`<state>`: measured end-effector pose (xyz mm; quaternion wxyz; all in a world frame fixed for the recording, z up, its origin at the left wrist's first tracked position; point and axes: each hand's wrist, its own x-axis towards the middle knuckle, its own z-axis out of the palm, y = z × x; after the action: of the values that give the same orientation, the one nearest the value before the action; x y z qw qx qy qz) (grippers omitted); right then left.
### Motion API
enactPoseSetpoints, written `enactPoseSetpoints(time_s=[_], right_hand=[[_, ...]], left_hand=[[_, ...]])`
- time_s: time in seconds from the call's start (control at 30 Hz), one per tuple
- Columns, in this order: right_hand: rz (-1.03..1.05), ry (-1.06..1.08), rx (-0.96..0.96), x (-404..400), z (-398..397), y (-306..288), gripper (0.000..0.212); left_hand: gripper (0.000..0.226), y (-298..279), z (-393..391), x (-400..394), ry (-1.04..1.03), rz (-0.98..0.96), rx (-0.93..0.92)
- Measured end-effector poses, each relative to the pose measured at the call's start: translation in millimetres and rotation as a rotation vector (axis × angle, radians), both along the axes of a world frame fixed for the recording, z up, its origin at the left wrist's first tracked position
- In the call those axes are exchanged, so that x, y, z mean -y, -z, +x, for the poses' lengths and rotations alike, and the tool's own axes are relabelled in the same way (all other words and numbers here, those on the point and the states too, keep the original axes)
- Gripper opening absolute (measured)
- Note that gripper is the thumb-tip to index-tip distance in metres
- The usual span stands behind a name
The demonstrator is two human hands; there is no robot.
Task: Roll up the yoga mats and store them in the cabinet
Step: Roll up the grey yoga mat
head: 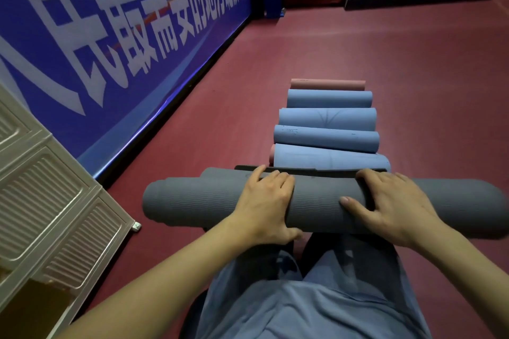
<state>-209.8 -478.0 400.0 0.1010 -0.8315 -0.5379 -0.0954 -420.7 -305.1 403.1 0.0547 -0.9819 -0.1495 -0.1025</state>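
Far L: cabinet (49, 195), ribbed beige panels, standing against the blue banner (124, 22). Can't tell from here whether a door is open.

Centre: grey mat (325, 202) is nearly fully rolled and lies crosswise on the red floor (385, 77), right in front of the person's knees. A short dark flap is still flat at the far edge of the roll. L end looks telescoped, inner layers poke out a bit.

L hand (268, 205): on top of the roll, L of centre, fingers curled over the far side and clamped on the mat, thumb underneath on the near side.

R hand (391, 206): R of centre, fingers spread and wrapped over the top, thumb lying flat along the near face, also gripping the mat.

Behind the roll: row of rolled mats (327, 137), mostly blue, a pink one at the far end and another pink one partly hidden under the nearest blue, packed side by side.

Step in hand, IMO: finish the last turn. To do it well, keep even pressure on both hands, roll fwd over the flap w/o letting it slacken, then tap the L end square so it doesn't cone out further. Roll is wide, so carry w/ both hands to the cabinet.
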Motion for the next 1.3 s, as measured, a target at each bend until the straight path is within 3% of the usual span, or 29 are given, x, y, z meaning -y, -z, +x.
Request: enactPoseSetpoints(time_s=[0.1,0.17,0.4,0.57,0.83,1.0,1.1,1.2,1.3], right_hand=[[-0.028,-0.004,-0.016,-9.2,5.7,0.3,0.064],[-0.043,-0.004,-0.028,-15.4,10.5,-0.6,0.069],[-0.138,0.004,-0.077,-27.0,9.8,-14.4,0.07],[-0.316,0.021,-0.297,-21.4,6.4,-26.1,0.103],[-0.497,-0.005,-0.433,-3.3,-7.6,-24.3,0.095],[-0.309,0.009,-0.296,-3.3,-10.4,-13.0,0.097],[-0.196,0.027,-0.27,-14.2,-2.0,-12.1,0.076],[-0.092,0.092,-0.246,-25.7,12.7,-13.5,0.049],[-0.01,0.155,-0.174,-37.0,21.3,-13.1,0.045]], left_hand=[[0.145,4.7,8.5,2.1,-0.101,0.016,-0.209],[0.15,7.0,14.4,-2.0,-0.128,-0.01,-0.223],[0.101,-8.7,23.7,-20.7,-0.056,0.015,-0.222],[0.096,-33.3,14.8,-24.7,-0.022,-0.092,-0.357],[0.089,-46.6,1.5,-7.1,-0.007,-0.384,-0.543],[0.111,-41.1,4.4,-19.0,0.021,-0.431,-0.489],[0.12,-40.1,9.2,-30.8,0.126,-0.44,-0.335],[0.103,-40.2,4.6,-43.7,0.155,-0.484,-0.188],[0.079,-42.0,0.9,-42.3,0.139,-0.327,-0.205]])
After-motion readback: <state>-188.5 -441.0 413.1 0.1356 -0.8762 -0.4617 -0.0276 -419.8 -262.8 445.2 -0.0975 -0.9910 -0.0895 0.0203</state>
